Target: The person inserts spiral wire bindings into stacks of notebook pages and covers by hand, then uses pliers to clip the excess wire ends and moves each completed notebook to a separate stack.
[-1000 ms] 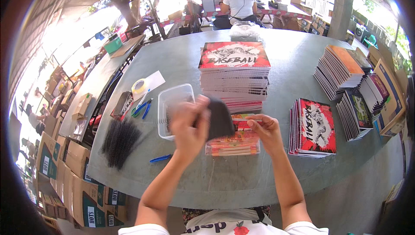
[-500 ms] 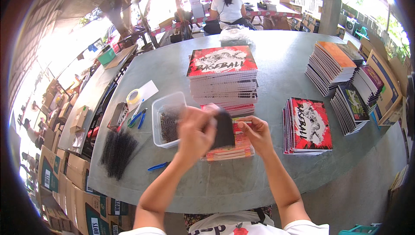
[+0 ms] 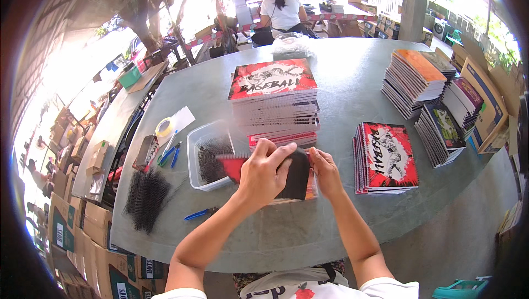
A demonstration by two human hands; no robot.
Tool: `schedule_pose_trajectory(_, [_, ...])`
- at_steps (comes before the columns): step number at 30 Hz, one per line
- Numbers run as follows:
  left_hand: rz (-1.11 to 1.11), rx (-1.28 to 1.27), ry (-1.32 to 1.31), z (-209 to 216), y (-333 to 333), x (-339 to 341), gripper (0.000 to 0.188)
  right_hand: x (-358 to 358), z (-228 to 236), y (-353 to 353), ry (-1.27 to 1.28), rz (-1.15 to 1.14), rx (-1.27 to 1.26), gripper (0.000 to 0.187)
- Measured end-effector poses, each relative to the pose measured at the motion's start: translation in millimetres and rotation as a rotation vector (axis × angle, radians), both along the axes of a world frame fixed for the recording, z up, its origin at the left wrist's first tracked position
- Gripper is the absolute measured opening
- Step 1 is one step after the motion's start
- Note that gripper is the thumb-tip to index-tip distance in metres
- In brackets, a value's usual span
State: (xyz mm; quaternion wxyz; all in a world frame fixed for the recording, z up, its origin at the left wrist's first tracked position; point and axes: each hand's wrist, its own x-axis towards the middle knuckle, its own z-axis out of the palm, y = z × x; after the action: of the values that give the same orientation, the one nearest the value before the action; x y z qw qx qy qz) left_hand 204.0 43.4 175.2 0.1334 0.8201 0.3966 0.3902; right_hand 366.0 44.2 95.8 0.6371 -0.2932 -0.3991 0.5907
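Both my hands are on a bent notebook (image 3: 296, 178) with a black face and a red part (image 3: 231, 168) sticking out to the left, smeared by motion. My left hand (image 3: 260, 173) is closed round its middle, thumb on the black side. At its right edge, my right hand (image 3: 326, 171) pinches it between thumb and fingers. Beneath it, mostly hidden, lies a pile with an orange edge (image 3: 312, 188). Just beyond my hands rises a tall stack of red baseball notebooks (image 3: 274, 79). A clear plastic tub (image 3: 194, 150) of black coils (image 3: 214, 161) stands left of my left hand.
Left on the table lie black binding coils (image 3: 146, 202), blue-handled pliers (image 3: 175, 155), a blue cutter (image 3: 199, 213) and a tape roll (image 3: 165, 127). On the right stand a smaller notebook stack (image 3: 388, 156), more notebooks (image 3: 413, 79) and cardboard (image 3: 485, 106). A person (image 3: 282, 10) sits beyond the table.
My left hand has moved right and down, folding the black sheet closer to my right hand. A red part now shows left of my left hand. The view has shifted slightly.
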Motion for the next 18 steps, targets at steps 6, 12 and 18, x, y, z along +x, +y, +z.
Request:
schedule_pose_trajectory(6, [-0.106, 0.091, 0.167, -51, -37, -1, 0.034, 7, -1, -2, -0.291, 0.063, 0.137, 0.029])
schedule_pose_trajectory(12, [-0.051, 0.321, -0.017, -36, -27, -1, 0.029, -4, 12, -8, -0.363, -0.102, 0.280, 0.017])
schedule_pose_trajectory(18, [-0.111, 0.243, 0.100, -20, 7, 27, 0.019, 1, -2, -10, -0.529, -0.179, 0.216, 0.019])
